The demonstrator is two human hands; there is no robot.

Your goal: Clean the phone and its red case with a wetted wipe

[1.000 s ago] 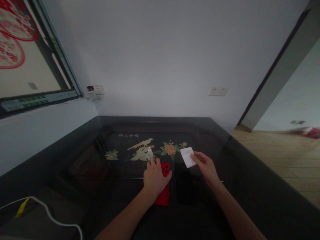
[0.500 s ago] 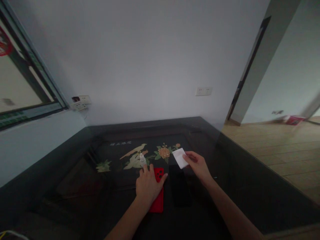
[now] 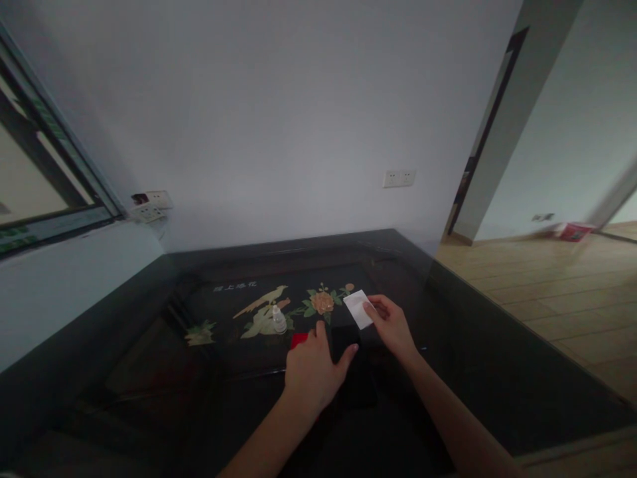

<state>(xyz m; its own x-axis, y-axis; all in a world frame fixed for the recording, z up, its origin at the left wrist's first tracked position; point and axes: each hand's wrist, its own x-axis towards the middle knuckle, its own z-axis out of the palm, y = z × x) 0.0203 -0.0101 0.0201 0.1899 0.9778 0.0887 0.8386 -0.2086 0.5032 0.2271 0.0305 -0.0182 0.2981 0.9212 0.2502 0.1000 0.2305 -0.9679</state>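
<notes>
A small white square (image 3: 357,308), flat like a packet or folded wipe, is pinched between the thumb and fingers of my right hand (image 3: 393,326). My left hand (image 3: 314,368) is open, palm down, with thumb and index finger spread. It covers most of a red phone case or red-backed phone (image 3: 298,340), whose top corner shows. The left thumb lies over a dark phone (image 3: 345,337) to the right, hard to make out against the black table; whether it touches is unclear. Just beyond the left hand stands a small clear bottle (image 3: 279,320) with a narrow top.
The glossy black table (image 3: 239,411) carries a printed bird and a peony flower (image 3: 322,302). Its far edge meets a white wall with a socket (image 3: 399,178). A window (image 3: 44,146) is at left. Wooden floor and a red-and-white container (image 3: 574,231) lie at right.
My left hand has shifted right, off the bottle's side and across the red phone toward the dark one. My right hand still holds the white square in nearly the same place. The view turned slightly.
</notes>
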